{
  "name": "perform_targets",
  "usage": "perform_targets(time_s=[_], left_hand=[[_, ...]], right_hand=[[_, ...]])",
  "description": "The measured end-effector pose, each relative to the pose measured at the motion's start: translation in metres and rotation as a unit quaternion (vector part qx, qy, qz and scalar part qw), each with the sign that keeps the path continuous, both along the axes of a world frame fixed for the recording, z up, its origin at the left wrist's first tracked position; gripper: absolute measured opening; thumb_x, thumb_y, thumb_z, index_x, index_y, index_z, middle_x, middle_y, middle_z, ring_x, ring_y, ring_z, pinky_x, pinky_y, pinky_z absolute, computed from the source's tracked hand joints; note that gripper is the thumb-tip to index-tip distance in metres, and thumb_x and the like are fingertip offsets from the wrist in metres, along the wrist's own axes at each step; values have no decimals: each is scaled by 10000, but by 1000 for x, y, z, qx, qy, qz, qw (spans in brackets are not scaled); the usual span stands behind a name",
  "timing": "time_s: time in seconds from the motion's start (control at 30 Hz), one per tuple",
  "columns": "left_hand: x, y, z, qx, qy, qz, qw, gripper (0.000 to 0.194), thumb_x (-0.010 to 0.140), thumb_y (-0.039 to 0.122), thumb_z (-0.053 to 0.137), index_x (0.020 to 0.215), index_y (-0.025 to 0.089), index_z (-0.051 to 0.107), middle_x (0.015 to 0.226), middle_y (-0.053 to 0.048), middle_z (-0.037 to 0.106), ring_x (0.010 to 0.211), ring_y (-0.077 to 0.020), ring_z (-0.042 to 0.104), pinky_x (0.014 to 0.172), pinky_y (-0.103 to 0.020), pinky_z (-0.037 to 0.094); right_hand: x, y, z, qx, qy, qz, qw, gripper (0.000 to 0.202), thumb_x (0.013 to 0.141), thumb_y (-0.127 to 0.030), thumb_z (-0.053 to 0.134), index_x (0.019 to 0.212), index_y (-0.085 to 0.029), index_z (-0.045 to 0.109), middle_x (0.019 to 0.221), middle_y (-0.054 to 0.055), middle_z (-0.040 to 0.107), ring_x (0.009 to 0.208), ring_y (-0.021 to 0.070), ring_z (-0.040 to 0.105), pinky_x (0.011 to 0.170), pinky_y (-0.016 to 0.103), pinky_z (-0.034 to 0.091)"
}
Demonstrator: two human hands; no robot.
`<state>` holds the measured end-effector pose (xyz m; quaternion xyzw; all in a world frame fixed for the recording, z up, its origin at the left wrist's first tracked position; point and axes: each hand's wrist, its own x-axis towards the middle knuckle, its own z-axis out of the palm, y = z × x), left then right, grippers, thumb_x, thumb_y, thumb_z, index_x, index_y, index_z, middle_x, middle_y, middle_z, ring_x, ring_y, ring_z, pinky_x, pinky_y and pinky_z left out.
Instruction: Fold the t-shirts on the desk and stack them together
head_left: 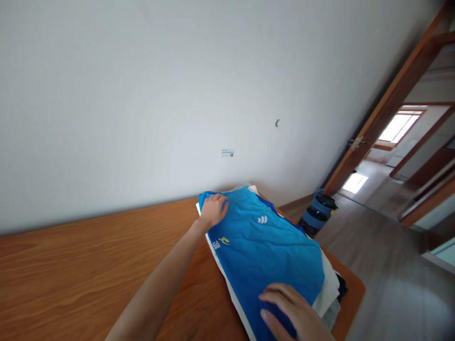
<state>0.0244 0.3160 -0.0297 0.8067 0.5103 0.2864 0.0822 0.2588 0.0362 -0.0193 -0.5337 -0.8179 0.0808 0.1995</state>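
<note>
A blue sports shirt (pixel 263 246) lies spread on a stack of clothes, with white logos and a small yellow mark on its front. My left hand (pixel 213 209) rests on the shirt's far left edge, palm down, fingers stretched over the cloth and thumb apart. Lower down, near the shirt's front edge, is my right hand (pixel 293 310), its fingers spread and slightly bent. It holds nothing; whether it touches the cloth I cannot tell. White cloth (pixel 327 289) sticks out under the shirt at the right, with grey and black cloth beside it.
The stack sits at the right end of a wooden table (pixel 106 255) against a white wall (pixel 142 104). A small label (pixel 227 153) is stuck on the wall. Past the table stand a black-and-blue container (pixel 318 213) and an open wooden door (pixel 384 90).
</note>
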Motion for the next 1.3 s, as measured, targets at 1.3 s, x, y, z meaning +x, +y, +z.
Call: perform_targets(time_s=[1.3], left_hand=[[-125, -296, -29, -48, -32, -164, 985, 420, 932, 173, 523, 1339, 240, 600, 1446, -87, 630, 1318, -215, 605, 1144, -372, 477]], right_hand=[[-74, 60, -40, -9, -195, -277, 941, 486, 1012, -316, 388, 1416, -152, 602, 1481, 256, 549, 1395, 439, 481, 1056, 694, 368]])
